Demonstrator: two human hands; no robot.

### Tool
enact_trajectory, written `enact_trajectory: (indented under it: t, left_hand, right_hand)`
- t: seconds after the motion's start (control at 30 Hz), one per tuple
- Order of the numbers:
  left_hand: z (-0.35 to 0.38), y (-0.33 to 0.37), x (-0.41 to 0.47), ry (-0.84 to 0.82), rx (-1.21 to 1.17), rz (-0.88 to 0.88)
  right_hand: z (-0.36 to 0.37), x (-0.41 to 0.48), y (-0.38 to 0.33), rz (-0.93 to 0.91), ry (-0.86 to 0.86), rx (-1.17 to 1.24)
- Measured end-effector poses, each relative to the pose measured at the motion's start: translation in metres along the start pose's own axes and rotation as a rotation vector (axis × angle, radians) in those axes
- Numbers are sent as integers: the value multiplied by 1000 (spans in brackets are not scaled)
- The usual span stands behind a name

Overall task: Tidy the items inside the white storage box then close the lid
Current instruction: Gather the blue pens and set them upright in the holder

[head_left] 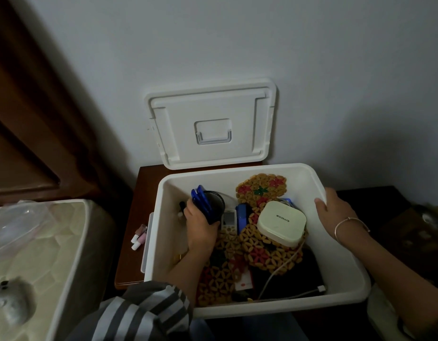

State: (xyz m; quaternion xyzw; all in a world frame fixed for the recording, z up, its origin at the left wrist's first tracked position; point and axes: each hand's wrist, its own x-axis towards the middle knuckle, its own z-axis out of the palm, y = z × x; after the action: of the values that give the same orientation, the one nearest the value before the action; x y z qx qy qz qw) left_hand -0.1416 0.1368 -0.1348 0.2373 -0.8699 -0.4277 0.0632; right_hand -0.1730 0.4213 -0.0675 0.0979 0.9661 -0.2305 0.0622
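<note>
The white storage box [336, 242] stands open on a dark wooden stand. Its lid [210, 124] leans upright against the wall behind it. Inside the box, my left hand [200, 225] grips a dark round cup [216, 204] with blue pieces along its near side, at the box's left. My right hand [336, 210] holds the box's right rim, fingers over the edge. Also in the box lie several beaded mats [261, 190], a pale green square device [282, 222], a small white remote [229, 221], a blue item [241, 215] and a white cable [282, 264].
A few small pink and white tubes [139, 237] lie on the wooden stand [134, 242] left of the box. A mattress [40, 254] with a clear plastic bag and a grey object sits at the left. The wall is close behind; dark clutter lies at the right.
</note>
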Motion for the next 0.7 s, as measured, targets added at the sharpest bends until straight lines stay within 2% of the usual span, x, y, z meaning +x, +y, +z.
enact_trajectory:
  t: [0.17,0.5,0.57,0.7]
  left_hand:
    - [-4,-2,2,-72,-22,-41]
    - [-29,12,-12,-82,167,-8]
    - [-46,18,-14,-56,153,54]
    - [-99,10,-28,90,150,315]
  right_hand:
    - [3,4,3,-3,16,-38]
    - [1,2,0,-1,26,-93]
    - [0,2,-2,-2,35,-108]
    - [-4,-2,-8,-37,56,-145]
